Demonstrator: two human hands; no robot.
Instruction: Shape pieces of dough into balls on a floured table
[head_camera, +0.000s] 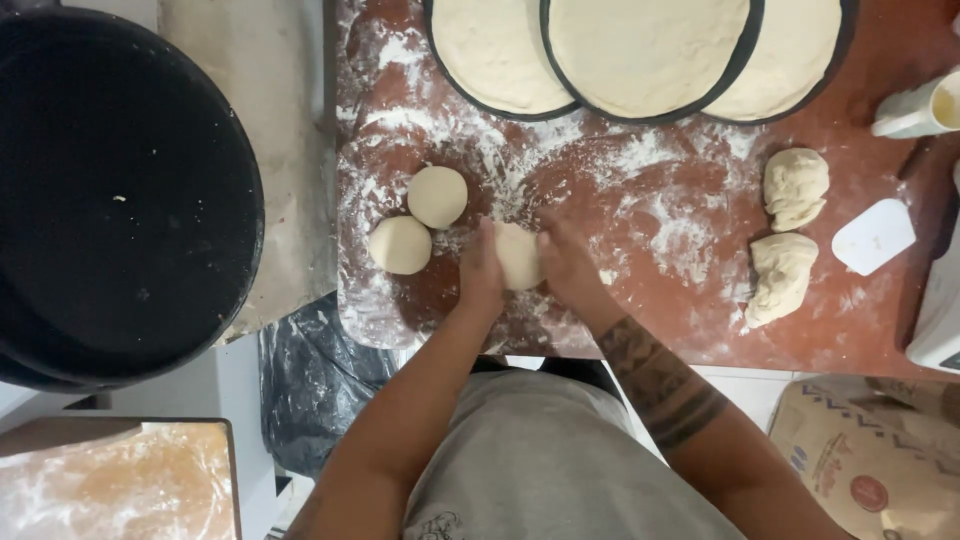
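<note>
A big round black pan (120, 190) sits well left of the floured red worktop (640, 290), with a black plastic bag (315, 385) below its right edge. On the worktop, 2 smooth dough balls (420, 220) lie touching each other, just left of the hands. The left hand (480, 275) and right hand (567, 265) are cupped close together around a third dough piece (518, 255), pressing its sides; it rests on the worktop between the palms, near the front edge. The step in hand looks like rounding a portion into a ball. The next move seems to call for turning the piece under even pressure until its skin is smooth like the 2 finished ones.

Beyond the hands, 3 overlapping black pans (650, 60) hold flattened dough rounds. Right of the hands lie 2 rough, unshaped dough lumps (790, 235), then a white plastic scraper (873, 236) and a pale cup (920, 110). Below the worktop's right corner leans a brown paper sack (880, 455) with a blue zigzag band and a red round emblem.
</note>
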